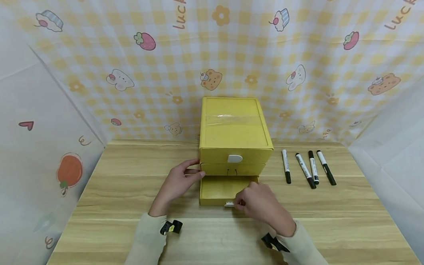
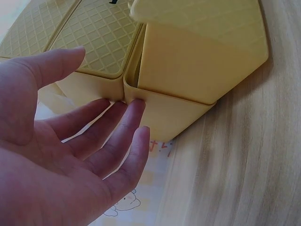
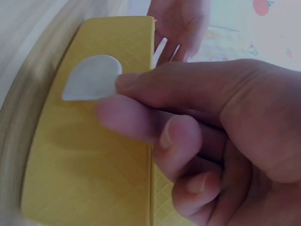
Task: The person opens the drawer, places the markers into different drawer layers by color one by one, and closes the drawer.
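**Right hand [image 1: 260, 202] pinches the white handle [image 1: 229, 204] of a pulled-out bottom drawer [image 1: 212, 201]**

Nearest are two pale sleeves [image 1: 143, 240], each with a black wrist camera [image 1: 171, 227]. The right hand is nearly closed, thumb and forefinger at the edge of the rounded handle, the other fingers curled in toward the palm. A little farther off, the left hand [image 1: 178, 183] is open, fingers spread and slightly bent, fingertips touching the left side of a yellow drawer cabinet [image 1: 233, 131].

The cabinet stands upright toward the back of the desk [image 1: 217, 240]. Above the open drawer, its middle drawer [image 1: 248, 168] bears two thin dark marks; its closed top drawer [image 1: 213, 155] has a white tab [image 1: 235, 158]. Clear tape [image 1: 233, 119] crosses the top. Four markers [image 1: 304, 167] lie to the cabinet's right; behind hangs a yellow-checked curtain [image 1: 193, 41].
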Action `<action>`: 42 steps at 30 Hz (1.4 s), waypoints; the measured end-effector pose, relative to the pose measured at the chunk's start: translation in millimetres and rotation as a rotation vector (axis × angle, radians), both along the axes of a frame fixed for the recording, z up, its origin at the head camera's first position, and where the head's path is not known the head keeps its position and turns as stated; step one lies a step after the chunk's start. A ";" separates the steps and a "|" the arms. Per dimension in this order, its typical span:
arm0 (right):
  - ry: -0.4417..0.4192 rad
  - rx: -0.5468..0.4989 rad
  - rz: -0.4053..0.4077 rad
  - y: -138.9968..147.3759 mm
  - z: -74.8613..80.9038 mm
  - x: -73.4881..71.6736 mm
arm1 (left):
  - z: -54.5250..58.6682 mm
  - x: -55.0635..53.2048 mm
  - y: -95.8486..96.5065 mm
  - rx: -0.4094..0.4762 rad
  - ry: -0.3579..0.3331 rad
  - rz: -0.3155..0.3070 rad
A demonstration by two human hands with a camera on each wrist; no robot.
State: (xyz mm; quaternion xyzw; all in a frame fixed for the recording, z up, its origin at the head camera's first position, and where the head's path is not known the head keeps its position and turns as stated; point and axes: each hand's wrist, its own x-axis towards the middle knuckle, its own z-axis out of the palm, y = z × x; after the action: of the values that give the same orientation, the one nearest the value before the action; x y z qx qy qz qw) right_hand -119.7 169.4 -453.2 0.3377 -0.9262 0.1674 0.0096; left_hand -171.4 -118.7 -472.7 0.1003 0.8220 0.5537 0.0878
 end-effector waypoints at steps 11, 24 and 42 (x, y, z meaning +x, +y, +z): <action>-0.117 -0.013 0.091 3.8 9.8 5.7 | -0.5 -0.8 -0.2 0.006 0.004 -0.004; -0.259 0.001 0.128 5.1 17.3 11.0 | 1.1 1.1 -0.2 -0.002 0.009 -0.007; -0.340 0.169 0.231 -5.0 30.7 33.7 | 1.8 1.5 -0.3 -0.016 0.005 -0.006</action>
State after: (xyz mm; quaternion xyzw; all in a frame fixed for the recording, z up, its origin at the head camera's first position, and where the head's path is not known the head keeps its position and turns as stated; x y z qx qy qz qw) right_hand -85.9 164.4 -422.5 0.4081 -0.8803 0.1439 -0.1944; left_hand -169.8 -118.9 -470.8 0.1034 0.8262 0.5467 0.0879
